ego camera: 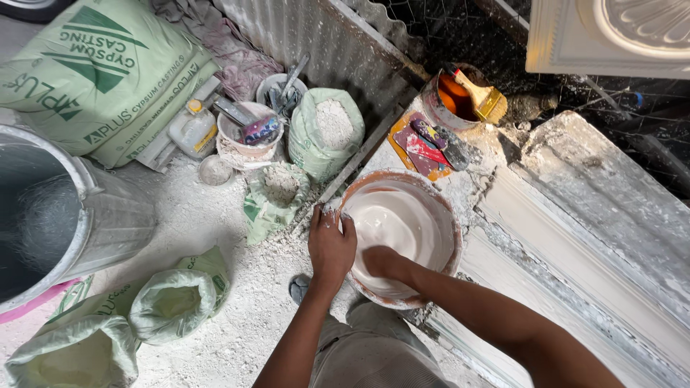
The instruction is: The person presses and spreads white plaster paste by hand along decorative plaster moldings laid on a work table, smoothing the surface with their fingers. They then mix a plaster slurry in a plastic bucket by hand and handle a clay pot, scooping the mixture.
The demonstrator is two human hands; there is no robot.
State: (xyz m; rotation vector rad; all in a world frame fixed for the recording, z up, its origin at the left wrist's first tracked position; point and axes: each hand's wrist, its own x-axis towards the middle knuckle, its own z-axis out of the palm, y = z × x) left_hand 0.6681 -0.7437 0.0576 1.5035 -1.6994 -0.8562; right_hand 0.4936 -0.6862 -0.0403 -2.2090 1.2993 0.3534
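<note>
The left hand (331, 243) grips the near-left rim of a round orange basin (447, 219), its fingers curled over the edge and dusted white. The right hand (379, 260) is sunk into the smooth white mix (399, 219) that fills the basin, just to the right of the left hand; the wet mix covers its fingers, so how far they are spread or closed cannot be told. The basin rests at the edge of a long white moulded slab (575, 237) that runs away to the right of both hands. Beyond the basin, farther from the hands, lies a flat board with several scrapers (425, 147) on it, and behind that stands a small bucket (438, 108) with a wide yellow brush (485, 99) leaning in it. To the left of the left hand, and a little farther out, an open green sack of white powder (277, 194) slumps on the powder-strewn floor (215, 223), with a second open sack (327, 129) standing upright behind it. Next to that is a pale tub (248, 136) holding tools, and a small plastic bottle (192, 128). Well to the left of the hands stands a large grey metal bin (72, 215), and below it, nearer the person, lie two more tied green sacks (172, 302).
</note>
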